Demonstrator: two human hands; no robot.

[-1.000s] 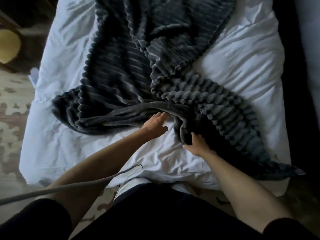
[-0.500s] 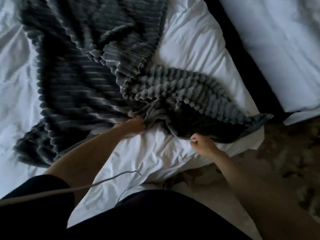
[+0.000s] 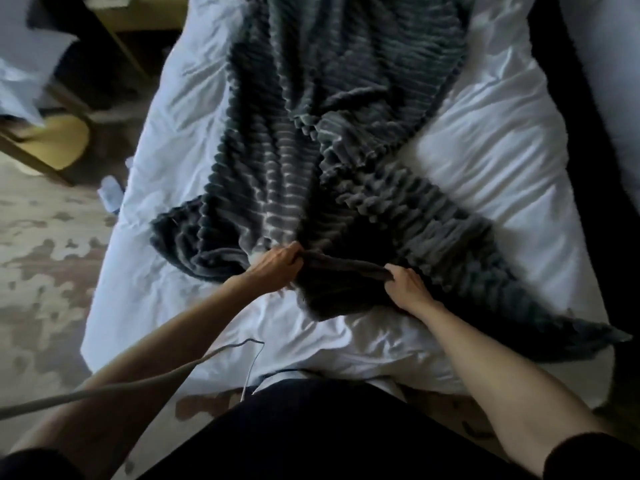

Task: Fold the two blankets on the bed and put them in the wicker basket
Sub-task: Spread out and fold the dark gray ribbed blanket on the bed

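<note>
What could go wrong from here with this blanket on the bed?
1. The dark grey ribbed fleece blanket lies twisted and overlapped on the white bed sheet; lifting it now may give a crooked fold.
2. The left grip and right grip sit close together, so the wide sides may sag.
3. The thin grey cable by the left arm may snag.

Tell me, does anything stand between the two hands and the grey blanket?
Nothing visible does: the left hand and the right hand both grip the near edge of the grey blanket directly, where it lies on the white bed.
</note>
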